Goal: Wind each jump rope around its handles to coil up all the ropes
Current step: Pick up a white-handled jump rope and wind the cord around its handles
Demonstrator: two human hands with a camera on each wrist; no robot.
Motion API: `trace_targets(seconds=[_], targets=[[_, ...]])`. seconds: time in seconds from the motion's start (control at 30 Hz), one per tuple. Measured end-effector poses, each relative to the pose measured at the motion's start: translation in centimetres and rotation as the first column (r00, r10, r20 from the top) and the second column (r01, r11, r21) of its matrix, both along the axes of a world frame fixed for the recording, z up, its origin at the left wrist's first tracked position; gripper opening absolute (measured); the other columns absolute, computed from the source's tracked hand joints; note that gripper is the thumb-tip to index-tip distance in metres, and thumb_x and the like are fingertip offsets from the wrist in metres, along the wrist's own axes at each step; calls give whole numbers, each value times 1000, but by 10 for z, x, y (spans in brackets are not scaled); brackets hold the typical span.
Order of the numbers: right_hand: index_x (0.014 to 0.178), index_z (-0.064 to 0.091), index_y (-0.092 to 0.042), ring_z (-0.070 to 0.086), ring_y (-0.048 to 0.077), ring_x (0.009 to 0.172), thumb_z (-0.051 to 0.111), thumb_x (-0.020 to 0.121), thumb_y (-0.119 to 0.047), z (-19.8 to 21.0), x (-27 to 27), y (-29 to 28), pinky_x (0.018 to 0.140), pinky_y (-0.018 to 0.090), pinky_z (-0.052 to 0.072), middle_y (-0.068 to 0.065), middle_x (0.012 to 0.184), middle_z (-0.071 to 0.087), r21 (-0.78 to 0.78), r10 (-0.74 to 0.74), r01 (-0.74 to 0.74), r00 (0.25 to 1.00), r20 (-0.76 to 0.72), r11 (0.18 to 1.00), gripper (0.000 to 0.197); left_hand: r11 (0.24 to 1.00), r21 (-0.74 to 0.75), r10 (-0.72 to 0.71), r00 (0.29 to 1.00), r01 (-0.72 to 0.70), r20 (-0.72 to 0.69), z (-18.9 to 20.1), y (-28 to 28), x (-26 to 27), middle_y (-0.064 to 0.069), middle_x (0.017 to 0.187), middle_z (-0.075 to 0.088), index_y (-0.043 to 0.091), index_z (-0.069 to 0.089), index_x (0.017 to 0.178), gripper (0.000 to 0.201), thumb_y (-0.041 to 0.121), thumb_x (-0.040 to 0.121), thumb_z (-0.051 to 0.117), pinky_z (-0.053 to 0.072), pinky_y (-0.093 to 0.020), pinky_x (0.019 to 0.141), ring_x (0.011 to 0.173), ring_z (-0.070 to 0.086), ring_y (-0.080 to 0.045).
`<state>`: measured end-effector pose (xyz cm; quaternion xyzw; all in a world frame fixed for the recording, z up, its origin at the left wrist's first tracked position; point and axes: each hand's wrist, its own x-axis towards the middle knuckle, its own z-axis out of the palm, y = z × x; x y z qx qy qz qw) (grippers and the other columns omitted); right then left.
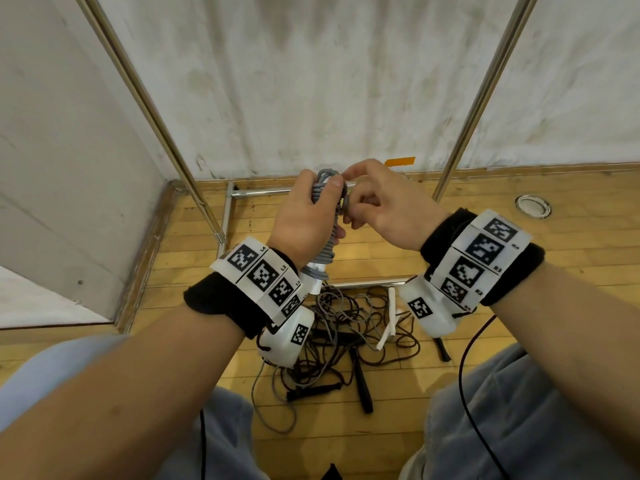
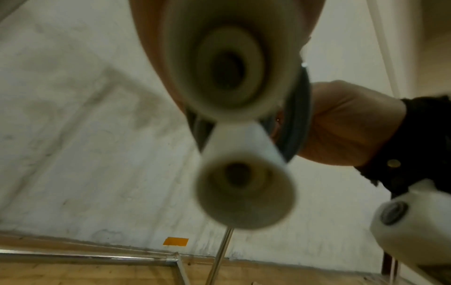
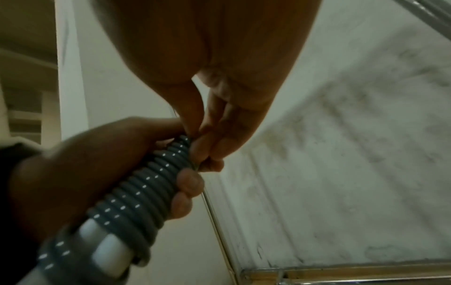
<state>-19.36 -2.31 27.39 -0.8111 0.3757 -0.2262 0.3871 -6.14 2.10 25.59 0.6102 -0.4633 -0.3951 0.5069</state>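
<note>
Two white handles (image 1: 317,271), wound in grey rope (image 1: 323,216), sit upright in the left hand (image 1: 304,220), its grip closed round them; the right hand (image 1: 377,206) pinches the rope's top end. Below, tangled dark ropes (image 1: 346,327) lie on the wooden floor (image 1: 519,244), beside a steel frame (image 1: 228,216) and stained wall (image 1: 311,81).

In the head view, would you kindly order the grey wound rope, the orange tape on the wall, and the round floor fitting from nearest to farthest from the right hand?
1. grey wound rope: pinched at its top by the right hand, held upright by the left hand.
2. orange tape: on the wall just behind, above the hand.
3. round floor fitting: on the floor, far right.
</note>
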Motion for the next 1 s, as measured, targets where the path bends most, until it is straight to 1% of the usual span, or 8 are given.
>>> trace_targets(seconds=[0.17,0.3,0.47,0.6,0.67,0.77,0.87,1.0], targets=[[105,49,-16,65,8,62,57,88,-4,2,-7,-1,63,21,53,-8,68,68,3,-51,51,999,14,999,22,990,33,-132,987,135,-92,3,6,0,-7,75,59,22,45,93,18,32,103,35,48,-29,46,48,58,-19],[102,60,-16,64,5,61,57,86,-5,4,-10,0,64,15,51,-15,66,66,-133,-124,125,992,11,983,19,984,7,-175,968,179,-183,8,10,-1,-14,85,58,15,46,101,27,33,105,27,49,-29,47,49,57,-21],[91,74,-15,62,10,76,63,83,-13,5,-4,6,74,27,51,-8,77,64,-386,-222,251,968,118,888,13,996,-18,-95,967,93,-236,11,7,-8,-10,80,59,14,44,96,27,34,104,29,50,-28,45,47,58,-19],[93,75,-13,63,14,82,63,83,-13,-1,2,4,79,32,52,-6,81,64,-332,-299,348,935,191,877,15,999,-32,-22,976,16,-215,9,4,-12,-7,79,62,20,40,96,16,34,103,35,51,-30,46,49,61,-17],[94,75,-15,61,10,81,62,84,-13,-5,5,4,79,24,50,-5,83,66,-308,-303,356,930,207,882,16,999,-45,15,983,-23,-183,9,3,-11,-5,76,62,26,37,93,12,33,102,37,52,-32,45,50,60,-15],[102,72,-14,56,6,81,59,84,-10,-8,9,9,78,7,42,-2,88,64,-321,-229,282,954,194,904,22,997,-39,59,978,-68,-198,10,1,-8,-7,74,58,23,35,89,16,32,103,37,51,-33,43,45,57,-13],[108,70,-11,56,8,86,62,83,-8,-9,13,12,82,10,43,0,93,61,-273,-206,258,957,205,927,27,995,-14,90,968,-96,-234,11,-1,-5,-8,72,56,20,34,88,22,36,103,35,50,-33,44,43,55,-15],[104,71,-9,57,12,87,61,85,-7,-7,15,11,83,20,44,3,93,66,-295,-240,288,952,188,911,21,993,-11,114,966,-120,-231,11,-2,-4,-6,68,61,18,38,90,28,43,101,37,49,-29,40,43,56,-17]])
